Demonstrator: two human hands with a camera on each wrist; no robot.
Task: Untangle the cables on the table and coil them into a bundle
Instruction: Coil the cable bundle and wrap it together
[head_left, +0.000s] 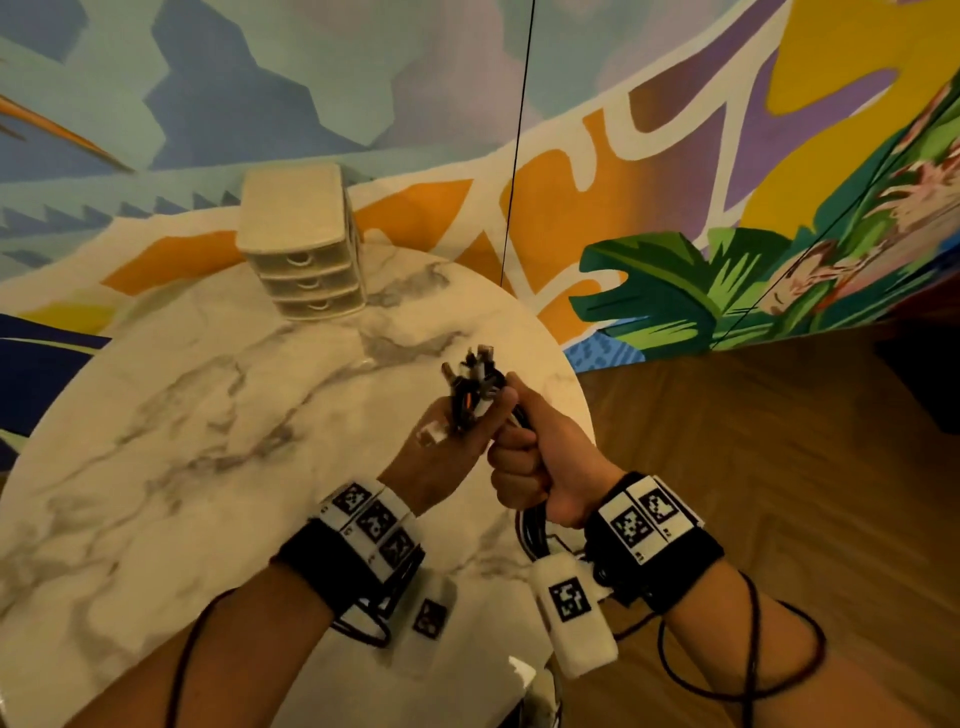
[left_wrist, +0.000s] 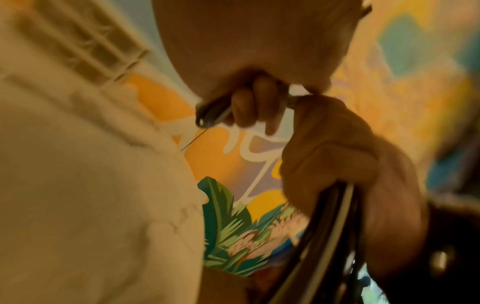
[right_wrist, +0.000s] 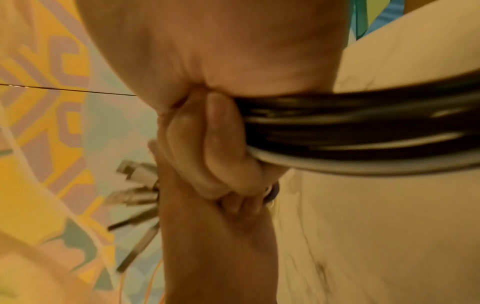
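A bundle of black and white cables (head_left: 475, 387) is held above the right edge of the round marble table (head_left: 208, 415). My left hand (head_left: 457, 436) pinches the cluster of plug ends, which fan out above its fingers. My right hand (head_left: 524, 457) is a fist gripped round the cable strands just behind the plugs; the strands hang below it (head_left: 535, 535). In the right wrist view the black and white strands (right_wrist: 363, 131) run out of my curled fingers (right_wrist: 221, 148) and the plug ends (right_wrist: 135, 197) stick out at the left. In the left wrist view the strands (left_wrist: 324, 226) hang from the right fist (left_wrist: 337, 164).
A small cream drawer unit (head_left: 301, 249) stands at the table's far side. A painted mural wall (head_left: 675, 182) lies behind, wooden floor (head_left: 779, 467) to the right. A thin black line (head_left: 517, 145) hangs down in front of the wall.
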